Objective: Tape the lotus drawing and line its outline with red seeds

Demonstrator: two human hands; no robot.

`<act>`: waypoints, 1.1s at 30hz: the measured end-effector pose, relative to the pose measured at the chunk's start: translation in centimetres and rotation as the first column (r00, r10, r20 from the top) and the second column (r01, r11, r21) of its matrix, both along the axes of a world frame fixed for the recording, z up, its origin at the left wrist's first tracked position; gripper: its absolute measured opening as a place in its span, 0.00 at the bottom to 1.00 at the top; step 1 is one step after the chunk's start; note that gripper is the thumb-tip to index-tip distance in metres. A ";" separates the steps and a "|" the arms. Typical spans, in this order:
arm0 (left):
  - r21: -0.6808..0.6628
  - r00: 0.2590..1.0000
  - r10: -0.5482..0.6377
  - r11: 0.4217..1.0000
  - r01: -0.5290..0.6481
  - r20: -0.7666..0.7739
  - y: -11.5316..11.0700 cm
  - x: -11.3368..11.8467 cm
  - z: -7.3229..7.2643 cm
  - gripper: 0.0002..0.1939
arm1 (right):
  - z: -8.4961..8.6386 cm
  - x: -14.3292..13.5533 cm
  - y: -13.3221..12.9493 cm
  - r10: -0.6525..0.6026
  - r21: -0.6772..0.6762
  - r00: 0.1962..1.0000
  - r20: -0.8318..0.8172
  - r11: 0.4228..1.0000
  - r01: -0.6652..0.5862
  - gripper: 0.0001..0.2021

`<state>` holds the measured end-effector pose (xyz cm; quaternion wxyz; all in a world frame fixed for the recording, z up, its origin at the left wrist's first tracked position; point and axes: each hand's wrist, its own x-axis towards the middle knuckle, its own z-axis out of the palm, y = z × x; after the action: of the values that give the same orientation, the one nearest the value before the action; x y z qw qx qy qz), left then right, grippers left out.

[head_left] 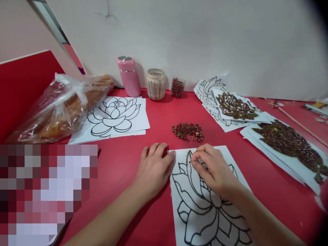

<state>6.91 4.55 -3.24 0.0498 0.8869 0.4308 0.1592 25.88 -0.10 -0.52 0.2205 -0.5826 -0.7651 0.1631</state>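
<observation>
A white sheet with a black lotus outline (202,218) lies on the red table. Small green beans (188,157) line the tip of its top petal. My right hand (211,167) is over the upper part of the sheet, thumb and forefinger pinched at that petal; whatever is between the fingertips is too small to make out. My left hand (156,167) rests palm down with fingers spread, its thumb at the sheet's upper left edge. Just beyond the sheet sits a loose pile of red and green beans (188,132).
Along the wall stand a pink bottle (129,77), a jar (155,84) and a small cup of beans (177,87). Bagged bread (69,109) and lotus printouts (118,118) lie left. Bean-covered sheets (292,147) lie right. The lower left is pixelated.
</observation>
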 end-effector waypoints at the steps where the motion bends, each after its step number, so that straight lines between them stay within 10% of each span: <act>1: 0.002 1.000 0.001 1.000 -0.001 0.005 0.0 0.0 0.0 0.12 | 0.0 0.0 0.0 0.008 -0.011 1.000 0.002 1.000 -0.008 0.06; 23: 0.013 1.000 -0.011 1.000 0.011 -0.003 0.0 -0.1 -0.1 0.13 | -0.9 -0.6 0.1 0.056 -0.055 0.997 0.046 0.997 -0.053 0.05; 33: 0.005 1.000 -0.016 1.000 0.016 -0.024 0.1 0.0 0.0 0.13 | -1.0 -1.1 0.7 -0.232 -0.059 0.973 -0.002 0.971 0.231 0.11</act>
<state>6.91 4.61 -3.25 0.0436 0.8923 0.4238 0.1494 24.77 0.65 -1.51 0.2245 -0.6733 -0.6858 0.1611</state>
